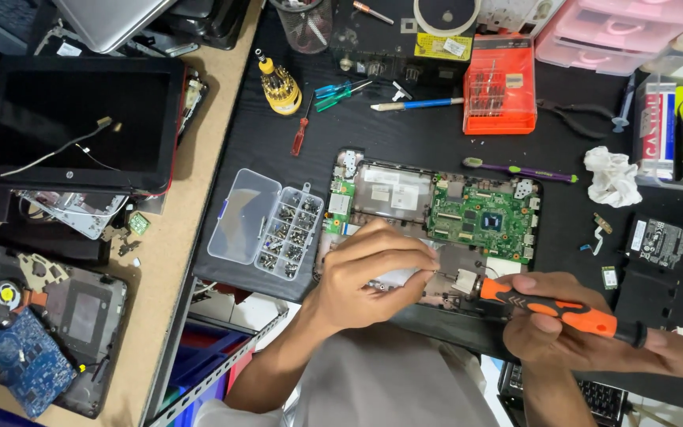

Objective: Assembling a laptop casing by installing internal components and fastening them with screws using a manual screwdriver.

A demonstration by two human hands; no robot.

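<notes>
**Two hands on an opened laptop**

Nearest the camera, at lower right of the frame, the right hand (586,332) is curled shut around an orange-and-black screwdriver (559,308), thumb laid along the rubbery handle, its tip pointing left into the laptop base (436,213). At lower centre the left hand (369,273) has its fingers bunched together, fingertips pressed down on the base's near edge; whether they pinch anything I cannot tell.

The opened base lies mid-frame on the black bench (405,126), showing one green circuit board (480,212) and a grey metal plate.

Left of it sits one clear plastic screw box (266,225), lid open, its compartments filled with screws. Above lie one red-handled screwdriver (300,134), one yellow bit holder (280,83) and one orange drill-bit case (499,83). One crumpled white tissue (612,175) lies at right.
</notes>
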